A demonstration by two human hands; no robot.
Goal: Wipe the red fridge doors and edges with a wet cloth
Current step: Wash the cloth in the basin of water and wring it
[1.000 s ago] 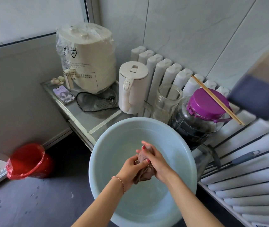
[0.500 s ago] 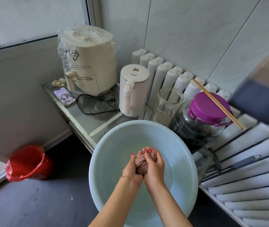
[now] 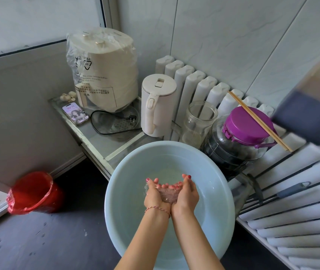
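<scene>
Fingers: curled upward on both hands, cupping the wet pinkish cloth (image 3: 168,194) between the palms.
Left hand (image 3: 156,193): pressed against the right hand (image 3: 186,192), heels touching, cord bracelet at the wrist.
Cloth: bunched, dripping, held over the pale blue basin (image 3: 219,207).
Basin: bottom centre.
Kettle (image 3: 158,105): twelve o'clock from the basin.
Purple-lidded jar (image 3: 239,141): two o'clock.
Red bin (image 3: 32,192): nine o'clock, on the floor.
</scene>
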